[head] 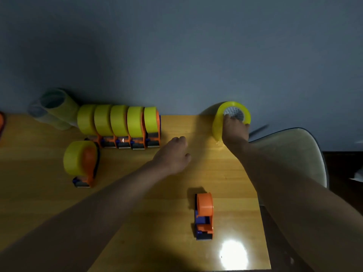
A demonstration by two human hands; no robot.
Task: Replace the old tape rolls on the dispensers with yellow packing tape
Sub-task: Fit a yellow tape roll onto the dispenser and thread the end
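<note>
My right hand [234, 130] grips a yellow packing tape roll [220, 116] at the table's far right corner, fingers hooked into its core. My left hand [173, 154] hovers over the middle of the table with loosely curled fingers, holding nothing. An orange and blue dispenser with no roll [204, 215] stands near the front right. Several dispensers loaded with yellow tape [119, 124] stand in a row at the back. One more loaded dispenser [81, 162] sits in front of that row, to the left.
A stack of pale, clear tape rolls [53, 107] lies at the back left by the wall. A beige chair [290, 154] stands just past the wooden table's [137, 203] right edge. A lamp glare spot shows near the front right.
</note>
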